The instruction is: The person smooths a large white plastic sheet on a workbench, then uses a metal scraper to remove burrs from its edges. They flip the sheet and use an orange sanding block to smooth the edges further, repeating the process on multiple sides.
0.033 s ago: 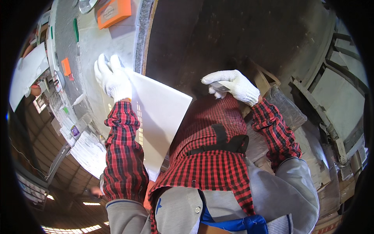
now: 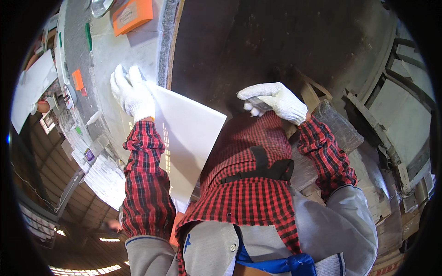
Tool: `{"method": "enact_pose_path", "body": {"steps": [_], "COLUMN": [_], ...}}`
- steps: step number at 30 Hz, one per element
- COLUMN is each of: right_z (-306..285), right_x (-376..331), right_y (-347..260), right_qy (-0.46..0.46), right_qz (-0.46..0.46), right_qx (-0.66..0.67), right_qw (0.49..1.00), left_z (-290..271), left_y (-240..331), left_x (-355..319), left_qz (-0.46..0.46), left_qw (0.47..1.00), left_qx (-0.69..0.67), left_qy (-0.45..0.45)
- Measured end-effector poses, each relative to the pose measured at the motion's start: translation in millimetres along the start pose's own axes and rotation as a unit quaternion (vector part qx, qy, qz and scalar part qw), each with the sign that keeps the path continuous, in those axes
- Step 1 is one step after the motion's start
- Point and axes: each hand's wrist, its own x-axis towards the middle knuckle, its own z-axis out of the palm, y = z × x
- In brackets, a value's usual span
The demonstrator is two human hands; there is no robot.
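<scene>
My left hand [image 2: 132,93], in a white knit glove, lies with its fingers stretched out at the far end of a smooth white slab [image 2: 188,124]. The slab sits at an angle, one corner jutting past the bench edge toward my apron. My right hand [image 2: 276,102], gloved the same way, is held over the dark floor just beyond the apron, apart from the slab. Its thumb and curled fingers close round a small flat grey block [image 2: 260,104], partly covered by the glove.
The pale bench top [image 2: 145,46] bears an orange box [image 2: 133,17], a green strip-like tool [image 2: 89,37] and a smaller orange piece [image 2: 78,79]. White sheets [image 2: 105,179] lie at the left. Wooden frames [image 2: 315,94] and a plastic-wrapped bundle [image 2: 338,126] stand at the right.
The grey block in my right hand has tilted slightly, and more of its face shows. My left hand and the slab have hardly moved.
</scene>
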Motion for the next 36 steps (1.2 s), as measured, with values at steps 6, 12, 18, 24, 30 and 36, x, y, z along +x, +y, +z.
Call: {"method": "enact_pose_path", "body": {"steps": [6,12,18,24,30,36], "right_z": [-16.0,-20.8,6.6,27.0,65.3,63.3], "right_x": [3.2,16.2,15.1,40.1,64.3,50.7], "right_y": [3.6,0.7,-33.1,-14.8,2.1,1.8], "right_qy": [-0.186,-0.239,-0.150,-0.165,-0.106,-0.073], "right_qz": [-0.097,-0.064,0.032,0.007,-0.053,-0.117], "right_qx": [0.111,0.181,0.091,0.089,0.049,-0.038], "right_qw": [0.972,0.952,0.984,0.982,0.992,0.990], "left_z": [-5.4,-5.7,-9.0,-9.7,-8.1,-8.7], "left_y": [6.7,0.5,-2.9,-5.5,-1.4,3.5], "left_x": [-1.5,-0.8,2.6,-1.7,-2.5,-3.5], "left_qz": [-0.003,0.013,0.007,0.004,-0.026,-0.028], "left_qw": [1.000,0.999,0.996,0.993,0.989,0.990], "left_qx": [-0.008,-0.043,-0.078,-0.114,-0.145,-0.137], "left_qy": [-0.005,-0.015,-0.037,-0.034,-0.028,-0.028]}}
